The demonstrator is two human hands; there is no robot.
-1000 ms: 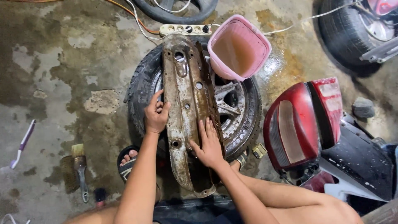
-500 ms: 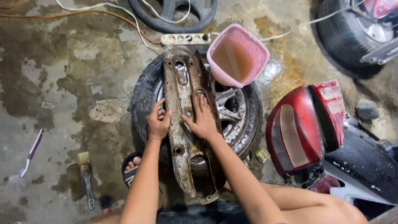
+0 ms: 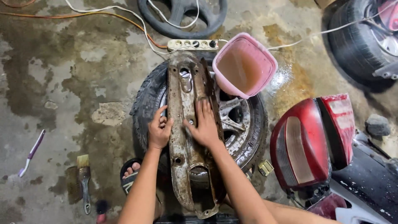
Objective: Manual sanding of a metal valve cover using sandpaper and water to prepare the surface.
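Both my hands rest on a rusty metal plate lying across a tyre on the wet floor: my left hand curls over its edge at nine o'clock, my right hand lies flat, fingers spread, at its middle. At one o'clock stands a pink tub; at eight o'clock lies a paintbrush.

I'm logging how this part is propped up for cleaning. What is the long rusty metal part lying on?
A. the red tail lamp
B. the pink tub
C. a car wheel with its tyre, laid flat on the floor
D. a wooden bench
C: the rusty metal part lies across the wheel flat on the wet concrete, with the left hand at its edge and the right hand pressed on top; the pink tub sits beside it.
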